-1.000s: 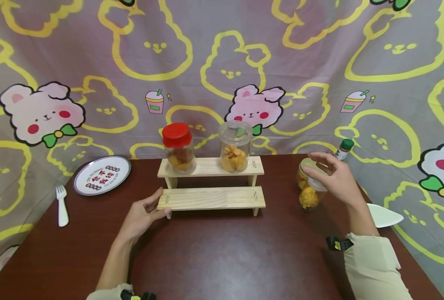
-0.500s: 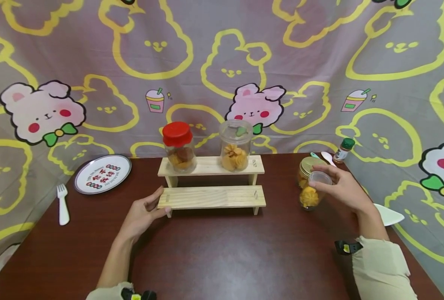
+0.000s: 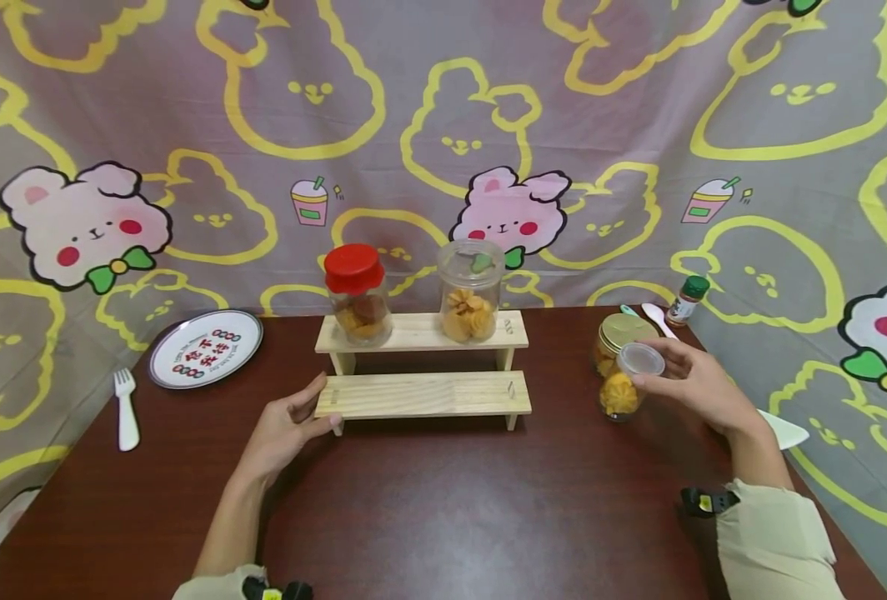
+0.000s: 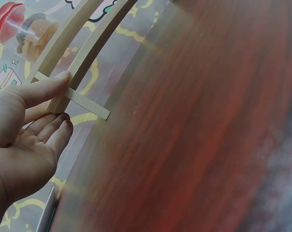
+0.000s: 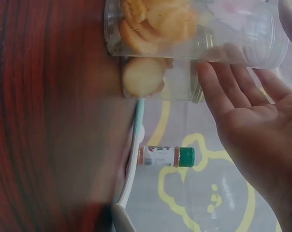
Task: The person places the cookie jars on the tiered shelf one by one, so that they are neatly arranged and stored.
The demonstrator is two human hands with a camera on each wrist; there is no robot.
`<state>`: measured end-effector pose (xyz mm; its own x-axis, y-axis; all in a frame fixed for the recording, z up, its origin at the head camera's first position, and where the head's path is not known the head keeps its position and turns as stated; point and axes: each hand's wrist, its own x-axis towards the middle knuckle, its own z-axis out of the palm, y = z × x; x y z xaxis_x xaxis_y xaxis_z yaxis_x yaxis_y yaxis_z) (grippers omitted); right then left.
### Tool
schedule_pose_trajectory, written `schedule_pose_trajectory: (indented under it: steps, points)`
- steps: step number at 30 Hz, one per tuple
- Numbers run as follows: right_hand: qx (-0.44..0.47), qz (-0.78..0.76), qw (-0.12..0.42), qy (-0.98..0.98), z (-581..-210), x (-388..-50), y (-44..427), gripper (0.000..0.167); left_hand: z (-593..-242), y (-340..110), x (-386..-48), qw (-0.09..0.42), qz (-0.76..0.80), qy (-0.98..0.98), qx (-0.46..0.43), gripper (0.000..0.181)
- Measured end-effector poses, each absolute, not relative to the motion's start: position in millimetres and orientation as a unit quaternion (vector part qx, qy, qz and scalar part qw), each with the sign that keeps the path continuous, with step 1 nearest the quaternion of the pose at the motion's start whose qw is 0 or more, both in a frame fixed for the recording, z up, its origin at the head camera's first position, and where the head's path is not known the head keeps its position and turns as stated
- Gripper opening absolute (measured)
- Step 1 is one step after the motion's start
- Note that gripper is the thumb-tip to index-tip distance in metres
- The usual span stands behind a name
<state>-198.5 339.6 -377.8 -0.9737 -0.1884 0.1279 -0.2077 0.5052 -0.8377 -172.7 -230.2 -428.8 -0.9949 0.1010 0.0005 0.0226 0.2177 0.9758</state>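
Note:
At the left end of the two-tier wooden shelf (image 3: pixel 423 395), my left hand (image 3: pixel 282 429) grips the lower board, thumb on one face and fingers around the edge, as the left wrist view shows with the same hand (image 4: pixel 27 137). My right hand (image 3: pixel 702 385) holds a small clear jar (image 3: pixel 619 392) of yellow-orange pieces near its pale lid, thumb in front and fingers behind. The right wrist view shows the fingers of that hand (image 5: pixel 257 121) against the clear jar (image 5: pixel 194 34). Just behind stands a gold-lidded jar (image 3: pixel 623 327).
On the upper tier stand a red-lidded jar (image 3: pixel 355 292) and a clear-lidded jar (image 3: pixel 469 292). To the left lie a plate (image 3: pixel 205 350) and white fork (image 3: pixel 125 408). At the right are a green-capped bottle (image 3: pixel 687 300), a white spoon (image 3: pixel 657 318) and a white pointed object (image 3: pixel 784 431).
My right hand has moved right and down from over the gold-lidded jar to the small clear jar's side, uncovering the lids and the spoon. My left hand stays on the shelf.

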Motion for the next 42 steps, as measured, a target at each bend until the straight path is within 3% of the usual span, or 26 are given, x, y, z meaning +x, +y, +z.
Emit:
schedule_pose_trajectory:
  steps: [18,31,42]
  points:
    - [0.118,0.471,0.082,-0.871,-370,-198,329,0.052,-425,-229,-172,0.035,0.636,0.77,0.043,0.077]
    - [0.149,0.508,0.151,-0.835,-362,-203,295,0.045,-424,-230,-172,0.035,0.63,0.775,0.04,0.077]
    - [0.179,0.547,0.135,-0.807,-362,-209,262,0.048,-422,-230,-170,0.039,0.63,0.775,0.036,0.077]
